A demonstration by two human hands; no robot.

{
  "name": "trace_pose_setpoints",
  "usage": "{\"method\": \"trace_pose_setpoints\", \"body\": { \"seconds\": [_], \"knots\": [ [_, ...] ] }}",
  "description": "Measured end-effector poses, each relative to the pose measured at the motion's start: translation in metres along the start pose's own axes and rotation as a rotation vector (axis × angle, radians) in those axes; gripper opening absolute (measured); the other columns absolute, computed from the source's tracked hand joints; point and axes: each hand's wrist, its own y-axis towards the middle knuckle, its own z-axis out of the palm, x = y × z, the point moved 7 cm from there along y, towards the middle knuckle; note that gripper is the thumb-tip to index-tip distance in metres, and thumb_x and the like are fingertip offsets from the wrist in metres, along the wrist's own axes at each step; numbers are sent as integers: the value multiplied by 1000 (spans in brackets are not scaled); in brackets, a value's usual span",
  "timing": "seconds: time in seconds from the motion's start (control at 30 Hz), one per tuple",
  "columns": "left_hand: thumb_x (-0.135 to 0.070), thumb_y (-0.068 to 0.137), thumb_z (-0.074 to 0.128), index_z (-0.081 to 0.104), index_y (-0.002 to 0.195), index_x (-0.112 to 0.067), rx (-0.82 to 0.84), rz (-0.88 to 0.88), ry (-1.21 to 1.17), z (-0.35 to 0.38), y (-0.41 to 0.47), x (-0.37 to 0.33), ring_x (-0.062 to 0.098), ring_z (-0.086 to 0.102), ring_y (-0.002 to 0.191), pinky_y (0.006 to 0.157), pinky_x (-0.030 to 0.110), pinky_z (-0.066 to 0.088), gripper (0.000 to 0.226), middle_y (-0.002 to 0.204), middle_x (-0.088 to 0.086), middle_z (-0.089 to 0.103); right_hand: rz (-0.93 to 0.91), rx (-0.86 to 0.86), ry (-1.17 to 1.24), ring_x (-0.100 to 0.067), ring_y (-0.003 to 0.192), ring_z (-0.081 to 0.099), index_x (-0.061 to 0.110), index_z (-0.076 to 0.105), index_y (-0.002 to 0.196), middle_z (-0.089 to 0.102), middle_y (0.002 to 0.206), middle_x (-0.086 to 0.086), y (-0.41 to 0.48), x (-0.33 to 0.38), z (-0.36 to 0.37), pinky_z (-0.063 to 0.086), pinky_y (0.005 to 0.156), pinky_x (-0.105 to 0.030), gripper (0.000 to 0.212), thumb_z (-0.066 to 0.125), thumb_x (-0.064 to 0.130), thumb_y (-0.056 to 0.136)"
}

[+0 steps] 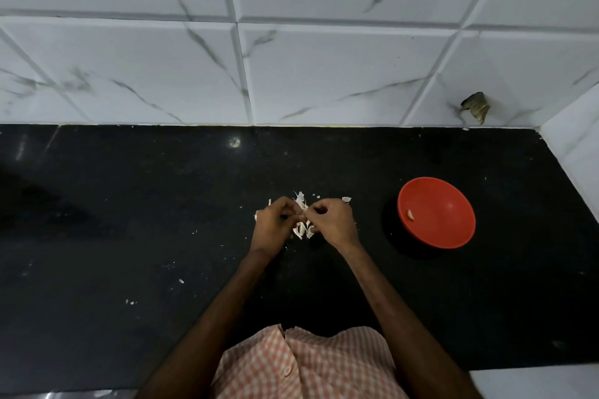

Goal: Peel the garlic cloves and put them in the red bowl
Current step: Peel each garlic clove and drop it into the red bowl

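Though one peeled clove (410, 214) already lies in the red bowl (449, 201), progress: early by my reading, with most of the job seemingly ahead.
Loose flakes (181, 281): scattered on the black tabletop (113, 210), far left of the red bowl and nearer the person than it.
Left hand (275, 224): well left of the red bowl, fingers curled, its grip pinched on a garlic piece (304, 210) at the fingertips.
Garlic piece: held between both hands, left of the red bowl; whether it is bare or skinned is too small to tell.
Skins (300, 230): a small white heap under and around the hands, left of the red bowl and apart from it.
Right hand (334, 222): the hand nearer the red bowl, clear of it on its left, fingers curled, grip pinched on the same garlic piece from the other side.
Red bowl: upright on the tabletop, touched by neither hand.
Peeled clove: alone inside the red bowl, by its left wall.
Done: one clove peeled and delivered.
Left: strip the piece in hand and carry it right into the red bowl; how many unpeeled cloves remain in the heap cannot be told.
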Motion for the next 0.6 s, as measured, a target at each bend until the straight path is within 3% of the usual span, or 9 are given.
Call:
{"method": "trace_pose_setpoints", "body": {
  "seconds": [0.07,0.17,0.23,0.3,0.37,0.47,0.6],
  "knots": [
    [-8,92,71,62,99,-17,-18,-72,-56,0,0,5,8,68,64,51,28,55,15,78,-7,76,-25,-2,9,-22,71,74,8,74,89,73,77,1,1,2,-1,63,64,-43,8,72,16,91],
    [-10,94,70,65,94,-17,-24,-79,-14,0,3,8,5,72,71,64,22,56,8,79,-9,77,-49,35,31,-18,77,73,8,71,98,71,85,3,2,3,2,63,67,-42,14,65,21,98],
    [-12,95,69,66,85,-17,-6,-63,29,1,5,6,2,71,73,70,16,53,11,74,-8,76,-89,49,-7,-6,72,68,11,69,95,70,81,5,1,6,4,59,66,-29,19,63,28,100],
    [-13,99,64,65,81,-15,76,-50,14,8,5,3,1,65,63,63,15,48,18,67,-5,71,-139,56,-82,1,61,57,9,66,87,62,70,8,0,10,5,46,60,-18,23,59,26,102],
    [-14,104,54,65,83,-11,200,-58,-42,18,3,2,2,53,53,56,16,40,24,66,1,65,-160,63,-118,-2,61,53,10,61,80,59,68,6,2,9,4,44,63,-25,28,55,24,103],
    [-17,109,43,67,91,-9,287,-106,-97,24,2,5,7,48,54,52,19,35,31,70,7,66,-132,59,-98,-13,65,56,9,59,76,62,70,-2,5,2,-1,49,70,-42,33,52,26,104],
    [-16,107,44,65,81,-14,219,-75,19,21,1,0,5,52,56,56,22,39,33,62,-4,61,-140,67,-91,-12,65,56,6,64,80,63,72,-5,3,5,-1,48,69,-39,36,51,29,105]
  ]
}}
